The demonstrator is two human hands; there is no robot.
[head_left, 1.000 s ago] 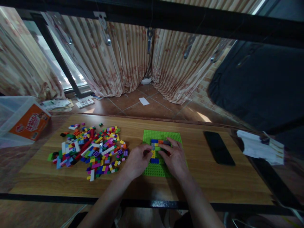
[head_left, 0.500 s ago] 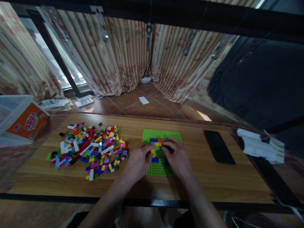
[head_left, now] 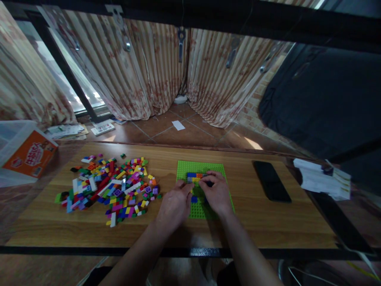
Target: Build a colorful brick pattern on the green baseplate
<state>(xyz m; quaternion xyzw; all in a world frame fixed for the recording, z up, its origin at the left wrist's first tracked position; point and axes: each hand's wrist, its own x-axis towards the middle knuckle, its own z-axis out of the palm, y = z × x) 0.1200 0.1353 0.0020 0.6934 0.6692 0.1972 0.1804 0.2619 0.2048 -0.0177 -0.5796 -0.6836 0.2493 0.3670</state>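
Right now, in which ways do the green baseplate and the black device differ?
The green baseplate is broader and studded; the black device is narrower and looks smooth. The green baseplate is partly hidden by the left hand and right hand; the black device lies apart. Both rest on the wooden table.

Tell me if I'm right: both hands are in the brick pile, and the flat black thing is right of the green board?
Not quite: the left hand and right hand are at the green board, not in the brick pile, as the head view shows. The rest fits.
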